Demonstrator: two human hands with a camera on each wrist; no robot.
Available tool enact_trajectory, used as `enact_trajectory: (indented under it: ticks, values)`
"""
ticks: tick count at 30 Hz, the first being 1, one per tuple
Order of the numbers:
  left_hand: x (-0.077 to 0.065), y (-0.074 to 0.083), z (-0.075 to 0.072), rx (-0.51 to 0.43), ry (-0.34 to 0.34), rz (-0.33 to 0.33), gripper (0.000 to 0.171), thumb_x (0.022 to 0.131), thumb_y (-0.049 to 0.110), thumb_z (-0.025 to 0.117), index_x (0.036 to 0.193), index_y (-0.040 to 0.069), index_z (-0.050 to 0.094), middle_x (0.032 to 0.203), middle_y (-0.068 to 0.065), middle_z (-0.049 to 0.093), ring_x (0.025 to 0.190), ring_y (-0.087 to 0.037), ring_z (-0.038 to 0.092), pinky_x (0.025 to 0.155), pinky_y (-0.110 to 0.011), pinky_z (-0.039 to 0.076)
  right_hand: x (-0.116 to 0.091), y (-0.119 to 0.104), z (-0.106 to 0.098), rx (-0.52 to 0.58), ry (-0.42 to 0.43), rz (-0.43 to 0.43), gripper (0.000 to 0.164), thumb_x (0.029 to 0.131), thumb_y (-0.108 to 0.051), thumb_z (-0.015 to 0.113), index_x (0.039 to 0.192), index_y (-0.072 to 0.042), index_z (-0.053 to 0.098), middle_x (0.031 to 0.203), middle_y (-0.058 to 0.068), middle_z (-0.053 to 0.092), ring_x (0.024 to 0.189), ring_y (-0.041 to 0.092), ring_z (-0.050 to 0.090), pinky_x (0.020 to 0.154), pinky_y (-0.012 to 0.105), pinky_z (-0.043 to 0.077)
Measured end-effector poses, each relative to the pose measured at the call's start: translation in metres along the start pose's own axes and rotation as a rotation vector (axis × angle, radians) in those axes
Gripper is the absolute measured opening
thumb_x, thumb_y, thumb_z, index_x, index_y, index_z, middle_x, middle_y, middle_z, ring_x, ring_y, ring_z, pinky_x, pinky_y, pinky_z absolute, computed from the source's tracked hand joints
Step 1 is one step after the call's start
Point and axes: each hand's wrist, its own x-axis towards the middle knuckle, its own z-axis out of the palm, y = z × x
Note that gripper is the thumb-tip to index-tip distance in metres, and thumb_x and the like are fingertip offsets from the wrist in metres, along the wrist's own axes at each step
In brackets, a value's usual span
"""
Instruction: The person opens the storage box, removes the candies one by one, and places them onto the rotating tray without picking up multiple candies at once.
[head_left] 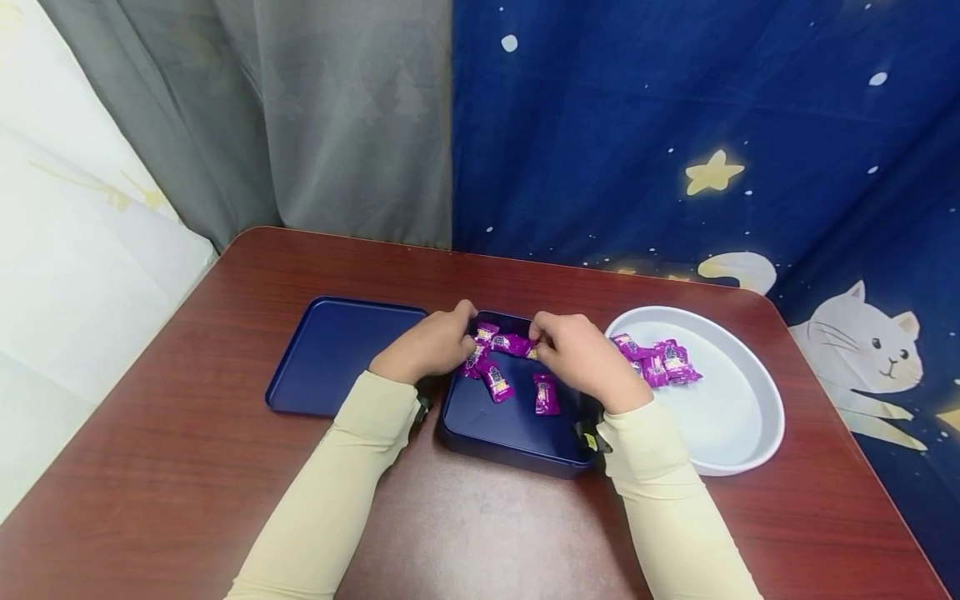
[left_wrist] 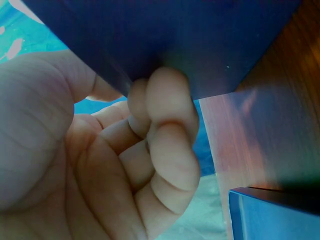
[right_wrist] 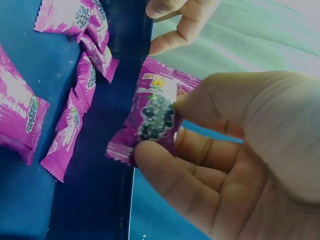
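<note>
A dark blue square box (head_left: 495,432) stands on the table with several purple wrapped candies (head_left: 497,382) lying inside it. My left hand (head_left: 429,343) grips the box at its far left corner. In the left wrist view its fingers (left_wrist: 170,102) curl against the outside wall, and the thumb is at the edge. Over the far right part of the box, my right hand (head_left: 581,354) pinches one purple candy (right_wrist: 156,107) between thumb and fingers. The right wrist view shows grape-like dark fruit printed on its wrapper. This candy is mostly hidden by the hand in the head view.
Left of the box lies a flat blue lid (head_left: 337,358) with a raised rim. A round white tray (head_left: 742,408) stands on the right, with a pile of purple candies (head_left: 671,362) at its left side. Curtains (head_left: 360,125) hang behind the table (head_left: 187,400).
</note>
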Motion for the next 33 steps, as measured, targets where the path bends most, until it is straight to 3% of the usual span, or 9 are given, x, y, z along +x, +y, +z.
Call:
enact_trajectory:
  ticks: [6, 13, 24, 33]
  values:
    - [0.001, 0.0, 0.0, 0.002, 0.004, 0.004, 0.043, 0.092, 0.019, 0.049, 0.132, 0.008, 0.038, 0.089, -0.009, 0.06, 0.077, -0.02, 0.056, 0.076, -0.038, 0.048, -0.002, 0.0, -0.002, -0.003, -0.027, -0.05, 0.014, 0.083, -0.006, 0.062, 0.096, -0.011, 0.065, 0.078, 0.003, 0.061, 0.071, 0.018, 0.053, 0.069, 0.035, 0.052]
    - [0.0, 0.001, 0.0, 0.003, 0.004, -0.004, 0.043, 0.091, 0.019, 0.049, 0.132, 0.009, 0.038, 0.093, -0.01, 0.061, 0.078, -0.021, 0.056, 0.075, -0.038, 0.048, -0.007, -0.001, -0.01, -0.017, 0.019, -0.139, 0.017, 0.083, 0.0, 0.057, 0.094, -0.009, 0.068, 0.089, 0.005, 0.065, 0.081, 0.018, 0.056, 0.079, 0.04, 0.052]
    - [-0.001, 0.001, 0.0, -0.002, -0.001, -0.01, 0.043, 0.092, 0.019, 0.049, 0.132, 0.009, 0.038, 0.095, -0.01, 0.06, 0.08, -0.02, 0.056, 0.078, -0.039, 0.049, -0.015, -0.001, -0.025, -0.05, 0.002, -0.07, 0.022, 0.085, 0.0, 0.056, 0.103, -0.009, 0.065, 0.097, 0.008, 0.067, 0.087, 0.021, 0.057, 0.084, 0.044, 0.051]
    - [0.0, 0.001, 0.0, 0.002, 0.001, -0.006, 0.042, 0.091, 0.019, 0.049, 0.131, 0.009, 0.038, 0.093, -0.009, 0.06, 0.079, -0.02, 0.056, 0.077, -0.038, 0.048, -0.021, 0.014, -0.035, -0.069, 0.012, -0.039, 0.021, 0.086, 0.003, 0.049, 0.1, -0.006, 0.063, 0.093, 0.01, 0.064, 0.085, 0.024, 0.055, 0.082, 0.045, 0.049]
